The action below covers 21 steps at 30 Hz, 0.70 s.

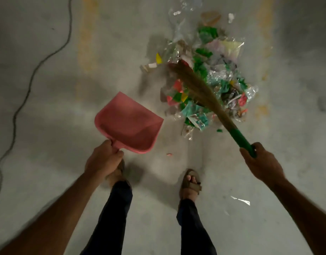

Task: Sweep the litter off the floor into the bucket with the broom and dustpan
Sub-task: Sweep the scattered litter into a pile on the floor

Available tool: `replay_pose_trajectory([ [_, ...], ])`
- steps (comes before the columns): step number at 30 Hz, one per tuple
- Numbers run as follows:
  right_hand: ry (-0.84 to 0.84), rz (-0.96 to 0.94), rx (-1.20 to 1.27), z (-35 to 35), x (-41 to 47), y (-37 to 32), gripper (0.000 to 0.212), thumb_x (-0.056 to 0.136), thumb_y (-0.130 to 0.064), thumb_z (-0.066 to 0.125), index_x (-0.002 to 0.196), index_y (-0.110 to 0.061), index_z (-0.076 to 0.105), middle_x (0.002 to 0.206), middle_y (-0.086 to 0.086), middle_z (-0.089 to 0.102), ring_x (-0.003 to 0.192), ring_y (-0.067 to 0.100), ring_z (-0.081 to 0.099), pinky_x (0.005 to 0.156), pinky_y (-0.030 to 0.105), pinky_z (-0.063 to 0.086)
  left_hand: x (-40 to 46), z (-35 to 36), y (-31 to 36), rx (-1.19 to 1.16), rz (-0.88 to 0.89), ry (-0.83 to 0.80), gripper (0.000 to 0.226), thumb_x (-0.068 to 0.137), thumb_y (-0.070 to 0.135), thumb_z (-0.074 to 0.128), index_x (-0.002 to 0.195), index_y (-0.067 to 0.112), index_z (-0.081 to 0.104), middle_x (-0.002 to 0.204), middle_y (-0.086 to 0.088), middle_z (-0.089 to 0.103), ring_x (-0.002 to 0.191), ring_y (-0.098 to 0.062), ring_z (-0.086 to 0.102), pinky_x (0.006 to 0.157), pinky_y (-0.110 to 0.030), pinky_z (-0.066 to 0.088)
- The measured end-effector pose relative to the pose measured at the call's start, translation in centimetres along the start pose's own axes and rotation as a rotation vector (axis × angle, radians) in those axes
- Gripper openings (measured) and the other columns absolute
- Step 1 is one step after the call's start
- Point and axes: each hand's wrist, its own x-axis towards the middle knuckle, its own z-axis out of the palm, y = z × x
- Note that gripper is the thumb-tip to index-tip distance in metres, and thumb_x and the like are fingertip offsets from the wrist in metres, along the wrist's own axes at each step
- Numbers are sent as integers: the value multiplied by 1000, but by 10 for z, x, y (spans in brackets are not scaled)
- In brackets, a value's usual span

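Right grip [260, 160] wrapped around the broom's [202, 89] green handle; bristles angle far-left onto the litter pile [211, 76], tips blurred. Left grip [105, 159] curled around the pink dustpan's [129, 124] handle, pan empty, mouth facing far-right, just left of the pile, not touching it. Loose scraps lie near the feet on the floor [48, 107]. Dark cable [28, 85] runs along the left.

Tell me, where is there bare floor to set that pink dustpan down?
Bare floor lies left of the dustpan, out to the black cable, and in the strip between the dustpan and the litter pile. The pile under the broom is crowded. Stray scraps lie by the right foot.
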Motion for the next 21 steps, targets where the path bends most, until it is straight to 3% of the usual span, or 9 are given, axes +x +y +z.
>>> replay_pose_trajectory([
  [4, -17, 98, 0, -6, -56, -13, 36, 97, -59, 47, 98, -22, 47, 74, 6, 61, 63, 28, 61, 66, 42, 57, 20, -52, 6, 109, 154, -39, 13, 84, 27, 57, 82, 16, 50, 76, -5, 61, 67, -25, 59, 63, -37, 51],
  [7, 68, 130, 81, 2, -89, -28, 36, 97, -59, 47, 95, -24, 48, 69, 3, 61, 55, 23, 59, 51, 32, 48, 32, -76, 0, 154, 203, -34, 16, 83, 28, 58, 80, 17, 46, 76, -7, 59, 70, -29, 57, 64, -36, 48],
  [13, 95, 136, 168, 25, -138, -22, 28, 94, -61, 49, 100, -34, 44, 67, -6, 62, 50, 15, 58, 43, 25, 42, 48, -92, -24, 154, 156, -28, 20, 82, 27, 63, 76, 16, 48, 72, -7, 59, 72, -34, 58, 67, -41, 51],
  [17, -10, 76, -110, 28, -154, 26, 33, 93, -64, 47, 109, -36, 48, 65, -14, 55, 52, 2, 53, 40, 22, 36, 55, -89, -39, 148, 155, -50, 21, 82, 26, 64, 73, 15, 49, 67, -7, 58, 64, -30, 56, 62, -41, 50],
  [21, -141, 57, -379, 26, -141, 59, 40, 95, -64, 44, 122, -35, 49, 70, -13, 53, 55, 1, 54, 45, 20, 42, 61, -78, -37, 215, 174, -109, 17, 82, 28, 62, 75, 17, 50, 68, -5, 59, 64, -27, 57, 59, -36, 47],
])
